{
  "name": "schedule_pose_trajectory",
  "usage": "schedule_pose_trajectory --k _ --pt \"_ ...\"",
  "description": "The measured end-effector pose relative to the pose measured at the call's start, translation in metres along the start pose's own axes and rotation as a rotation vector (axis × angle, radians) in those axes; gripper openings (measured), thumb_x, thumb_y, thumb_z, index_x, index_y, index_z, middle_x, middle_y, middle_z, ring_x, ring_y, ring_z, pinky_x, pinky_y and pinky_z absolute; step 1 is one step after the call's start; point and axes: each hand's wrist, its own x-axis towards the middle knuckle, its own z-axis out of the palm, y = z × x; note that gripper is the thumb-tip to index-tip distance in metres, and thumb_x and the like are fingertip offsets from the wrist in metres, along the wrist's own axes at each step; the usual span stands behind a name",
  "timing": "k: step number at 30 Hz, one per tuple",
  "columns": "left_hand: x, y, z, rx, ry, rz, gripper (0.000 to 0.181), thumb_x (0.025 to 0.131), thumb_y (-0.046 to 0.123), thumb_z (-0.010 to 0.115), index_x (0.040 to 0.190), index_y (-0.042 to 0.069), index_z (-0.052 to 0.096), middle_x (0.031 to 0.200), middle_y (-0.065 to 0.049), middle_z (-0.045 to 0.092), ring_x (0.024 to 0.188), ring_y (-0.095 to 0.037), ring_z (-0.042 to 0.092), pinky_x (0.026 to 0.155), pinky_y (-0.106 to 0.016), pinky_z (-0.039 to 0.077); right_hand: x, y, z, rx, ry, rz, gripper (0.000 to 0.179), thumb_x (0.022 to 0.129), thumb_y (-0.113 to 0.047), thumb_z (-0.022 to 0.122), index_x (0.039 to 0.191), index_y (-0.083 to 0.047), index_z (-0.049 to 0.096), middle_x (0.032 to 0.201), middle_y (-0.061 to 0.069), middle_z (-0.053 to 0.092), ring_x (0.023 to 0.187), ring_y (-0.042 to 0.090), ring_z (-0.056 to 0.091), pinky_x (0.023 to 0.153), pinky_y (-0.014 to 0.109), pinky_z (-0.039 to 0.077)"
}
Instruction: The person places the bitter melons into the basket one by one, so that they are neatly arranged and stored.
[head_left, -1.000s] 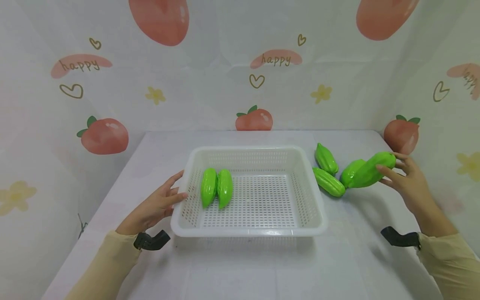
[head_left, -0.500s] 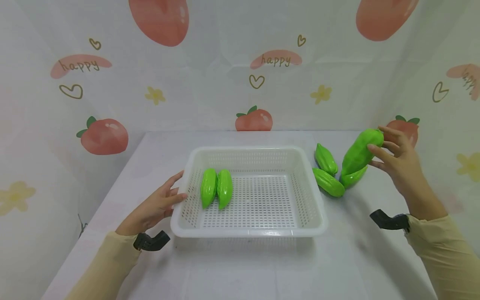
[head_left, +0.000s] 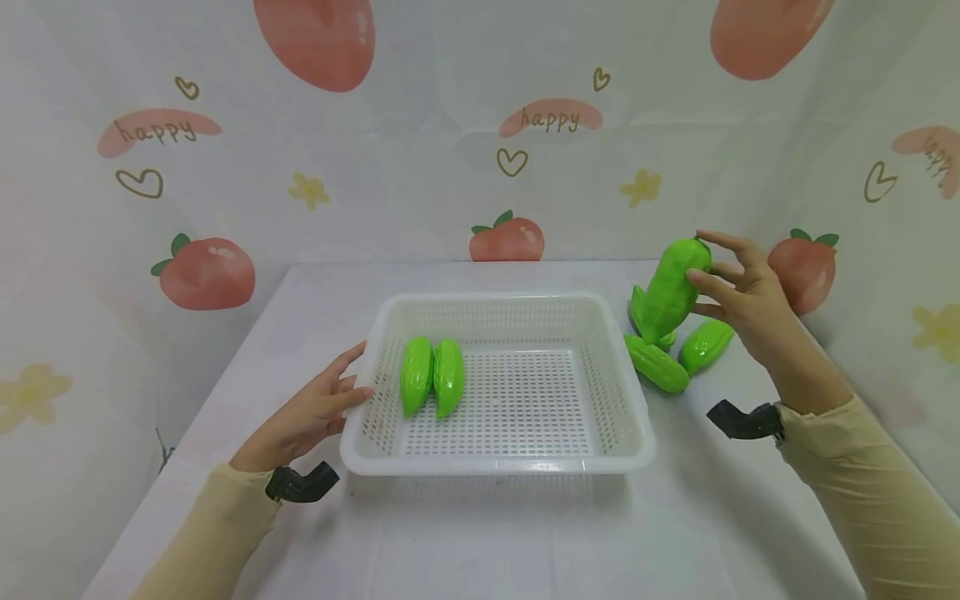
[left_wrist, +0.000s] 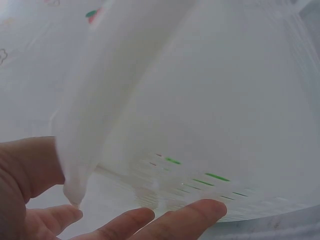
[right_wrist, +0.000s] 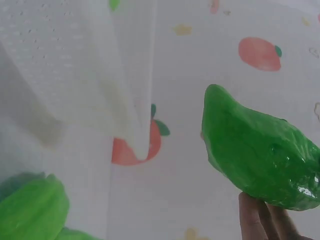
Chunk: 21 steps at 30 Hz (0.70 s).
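My right hand (head_left: 750, 292) holds a lumpy, glossy green pepper (head_left: 670, 287) by its thick end, in the air right of the basket. Its pointed tip hangs downward in the head view; in the right wrist view the fingers lie under the pepper (right_wrist: 260, 150). My left hand (head_left: 318, 408) grips the left rim of a white perforated plastic basket (head_left: 495, 465), with fingers against its outer side in the left wrist view. Two green peppers (head_left: 417, 377) lie side by side at the basket's left end.
Right of the basket, one green pepper (head_left: 657, 364) lies against its wall and another pepper (head_left: 707, 345) lies further right. A third pepper (head_left: 637, 305) is partly hidden behind the held one. A fruit-printed cloth (head_left: 420, 167) hangs behind the white table (head_left: 465, 542).
My right hand has lifted the pepper off the pile and carried it up and left toward the basket. The left hand and the basket have stayed in place.
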Motion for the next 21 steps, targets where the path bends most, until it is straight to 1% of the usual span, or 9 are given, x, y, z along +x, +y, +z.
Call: schedule_pose_trajectory --k 5,7,12,15,21 --pt "0.000 -0.001 0.000 -0.001 -0.006 0.006 0.081 0.098 0.019 0.057 0.156 0.031 0.001 0.142 -0.025 0.044 0.108 -0.030 0.064 0.086 -0.046 0.054 0.013 -0.004 0.018 -0.075 -0.032 0.007 0.050 0.095 -0.001 0.056 0.139 -0.022 0.047 0.111 0.000 0.059 0.093 0.008 0.064 0.072 0.021 0.056" --pt "0.000 -0.001 0.000 0.000 -0.013 0.016 0.081 0.098 0.018 0.056 0.156 0.029 0.000 0.142 -0.026 0.044 0.108 -0.031 0.064 0.086 -0.046 0.054 0.018 -0.004 0.025 -0.099 -0.058 0.004 0.049 0.096 -0.003 0.056 0.139 -0.024 0.047 0.111 -0.001 0.058 0.094 0.007 0.064 0.073 0.021 0.056" --pt "0.000 0.000 0.000 -0.002 -0.014 0.018 0.081 0.098 0.018 0.056 0.156 0.029 0.001 0.141 -0.026 0.044 0.109 -0.031 0.064 0.086 -0.047 0.054 0.030 -0.004 0.040 -0.133 -0.137 0.013 0.045 0.097 -0.007 0.055 0.138 -0.026 0.049 0.110 -0.002 0.061 0.093 0.008 0.066 0.075 0.022 0.056" --pt "0.000 0.000 0.000 0.002 -0.003 0.007 0.081 0.098 0.019 0.058 0.156 0.031 0.002 0.141 -0.024 0.044 0.108 -0.030 0.063 0.087 -0.046 0.054 0.036 -0.003 0.048 -0.161 -0.179 0.039 0.044 0.098 -0.010 0.055 0.137 -0.028 0.050 0.109 -0.002 0.063 0.091 0.009 0.067 0.076 0.023 0.056" --pt "-0.001 0.000 0.000 0.015 0.009 -0.003 0.082 0.097 0.021 0.059 0.156 0.030 0.002 0.141 -0.023 0.045 0.108 -0.028 0.063 0.088 -0.044 0.053 0.049 -0.001 0.065 -0.200 -0.223 0.120 0.043 0.098 -0.016 0.057 0.138 -0.031 0.049 0.108 -0.003 0.064 0.094 0.012 0.068 0.078 0.027 0.057"
